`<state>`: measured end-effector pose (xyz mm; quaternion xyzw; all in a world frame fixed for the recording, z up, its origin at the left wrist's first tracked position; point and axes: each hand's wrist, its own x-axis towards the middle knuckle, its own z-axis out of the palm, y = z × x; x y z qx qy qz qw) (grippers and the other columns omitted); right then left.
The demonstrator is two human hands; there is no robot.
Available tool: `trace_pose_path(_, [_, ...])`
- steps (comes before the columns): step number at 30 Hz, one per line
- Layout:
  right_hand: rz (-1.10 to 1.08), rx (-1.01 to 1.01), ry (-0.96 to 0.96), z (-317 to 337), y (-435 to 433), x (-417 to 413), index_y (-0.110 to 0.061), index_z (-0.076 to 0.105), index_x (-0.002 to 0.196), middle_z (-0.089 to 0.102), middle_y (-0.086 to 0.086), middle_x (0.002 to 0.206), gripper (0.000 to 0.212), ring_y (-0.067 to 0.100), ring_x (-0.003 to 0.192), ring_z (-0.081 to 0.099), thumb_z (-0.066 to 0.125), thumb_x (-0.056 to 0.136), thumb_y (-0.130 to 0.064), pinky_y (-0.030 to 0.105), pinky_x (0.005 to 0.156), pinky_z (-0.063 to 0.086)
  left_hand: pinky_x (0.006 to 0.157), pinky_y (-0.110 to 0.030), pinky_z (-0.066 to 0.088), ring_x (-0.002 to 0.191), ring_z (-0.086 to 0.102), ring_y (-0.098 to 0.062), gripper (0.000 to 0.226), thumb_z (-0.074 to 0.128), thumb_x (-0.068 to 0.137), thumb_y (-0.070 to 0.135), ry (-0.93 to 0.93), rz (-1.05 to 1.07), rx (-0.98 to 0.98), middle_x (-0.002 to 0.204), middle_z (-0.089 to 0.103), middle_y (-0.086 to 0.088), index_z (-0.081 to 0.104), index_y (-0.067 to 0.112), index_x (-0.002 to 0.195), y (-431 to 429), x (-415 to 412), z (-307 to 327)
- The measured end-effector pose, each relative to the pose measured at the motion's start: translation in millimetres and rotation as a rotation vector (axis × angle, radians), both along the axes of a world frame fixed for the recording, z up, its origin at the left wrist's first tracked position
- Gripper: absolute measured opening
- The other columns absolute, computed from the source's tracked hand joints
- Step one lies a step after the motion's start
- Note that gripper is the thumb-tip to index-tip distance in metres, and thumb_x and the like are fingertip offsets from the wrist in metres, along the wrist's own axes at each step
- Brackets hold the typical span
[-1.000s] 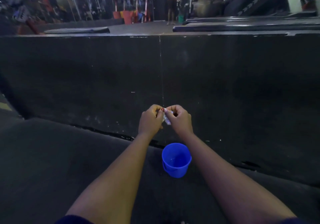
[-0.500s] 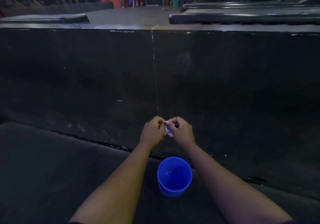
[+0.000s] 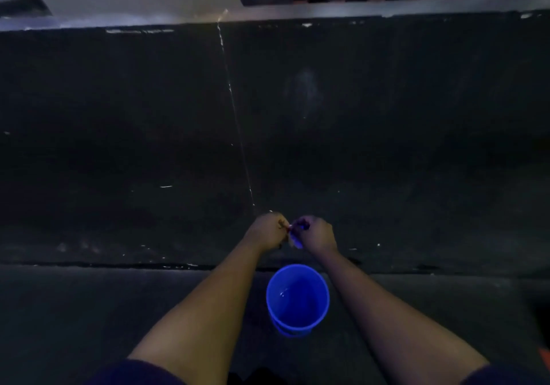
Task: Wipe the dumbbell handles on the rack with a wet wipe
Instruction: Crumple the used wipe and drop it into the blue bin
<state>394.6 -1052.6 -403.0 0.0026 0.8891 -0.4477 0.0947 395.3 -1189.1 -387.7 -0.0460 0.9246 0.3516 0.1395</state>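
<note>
Left hand (image 3: 266, 231) and right hand (image 3: 317, 234) pinch the wipe (image 3: 294, 238) with curled fingers, twelve o'clock of the bucket (image 3: 297, 322), apparently wringing; next, carry it to the unseen dumbbell handles.

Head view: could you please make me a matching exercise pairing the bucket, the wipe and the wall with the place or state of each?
Things:
1. bucket
2. wipe
3. wall

Places or states:
a. pinched between the left hand and the right hand
b. dark, upright, beyond both hands
c. blue, standing on the floor

Pairs: 1-c, 2-a, 3-b
</note>
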Motion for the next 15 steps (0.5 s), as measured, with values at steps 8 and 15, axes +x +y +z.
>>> trace_pose_path(8, [-0.131,0.102,-0.112,-35,-9,-15,-0.011,0.071,0.101,0.071,0.012,0.099,0.023,0.025,0.096,0.065,0.065,0.087,-0.029,0.022,0.065,0.035,0.081,-0.034,0.055,0.091,0.068,-0.026,0.018,0.056,0.09,0.005,-0.092,-0.053,0.0,0.099,0.072,-0.011,0.071,0.012,0.096,1,-33,-47])
trace_pose_path(15, [-0.168,0.167,-0.241,-65,-9,-15,-0.01,0.069,0.105,0.069,0.014,0.105,0.028,0.027,0.103,0.063,0.062,0.089,-0.032,0.025,0.07,0.039,0.054,-0.028,0.047,0.067,0.057,-0.021,0.015,0.055,0.09,-0.001,-0.249,-0.154,0.081,0.088,0.064,-0.015,0.063,0.002,0.102,1,-38,-84])
